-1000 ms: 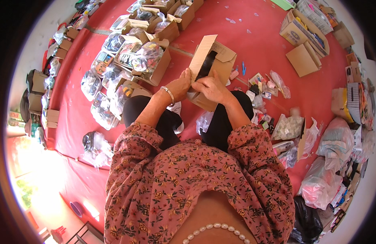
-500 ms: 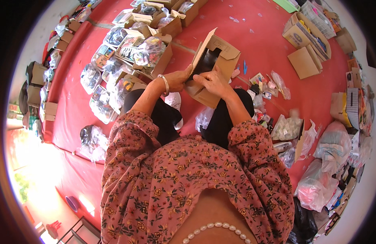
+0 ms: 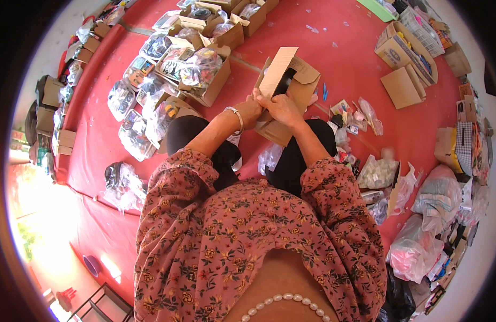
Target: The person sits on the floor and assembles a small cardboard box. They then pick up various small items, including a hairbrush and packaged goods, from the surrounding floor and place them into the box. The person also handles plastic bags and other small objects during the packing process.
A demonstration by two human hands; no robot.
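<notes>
Open cardboard box [image 3: 306, 95], held in both hands above the red floor sheet [image 3: 350, 59].
It looks light and stiff, its flaps [image 3: 278, 70] likely to crease, so the side walls should give the surest hold. The left hand [image 3: 250, 114] seems closed on the left edge, fingertips partly hidden; the right hand [image 3: 284, 111] clasps the near side by the opening, touching the left. The box extends just beyond both, well in from the sheet's left edge.
</notes>
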